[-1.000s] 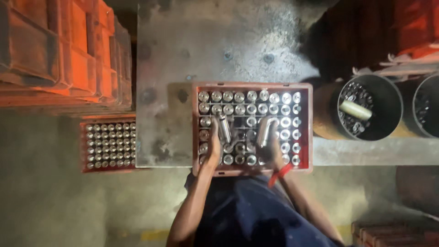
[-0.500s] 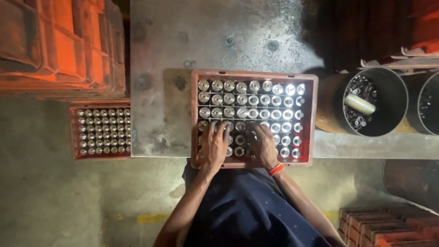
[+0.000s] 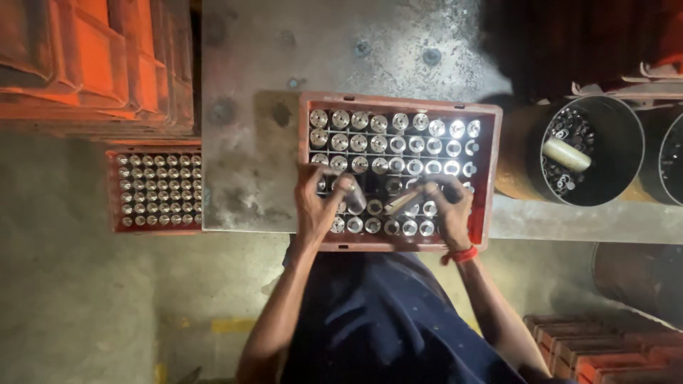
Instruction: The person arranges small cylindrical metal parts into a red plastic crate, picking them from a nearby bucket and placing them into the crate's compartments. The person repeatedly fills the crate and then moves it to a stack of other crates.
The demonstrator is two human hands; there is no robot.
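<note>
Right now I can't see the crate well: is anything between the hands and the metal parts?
Nothing visible: the left hand and right hand are already in the red crate, each gripping a metal part.

The red crate at the centre of the frame looks like matt moulded plastic, scuffed along its rim. The cylindrical parts standing in it are bright polished metal, glaring where light strikes. The counter beneath is rough grey metal or concrete, stained and pitted. At upper left, the stacked crates are dull orange plastic. The round bins at right look like dark, matt sheet metal.
</note>
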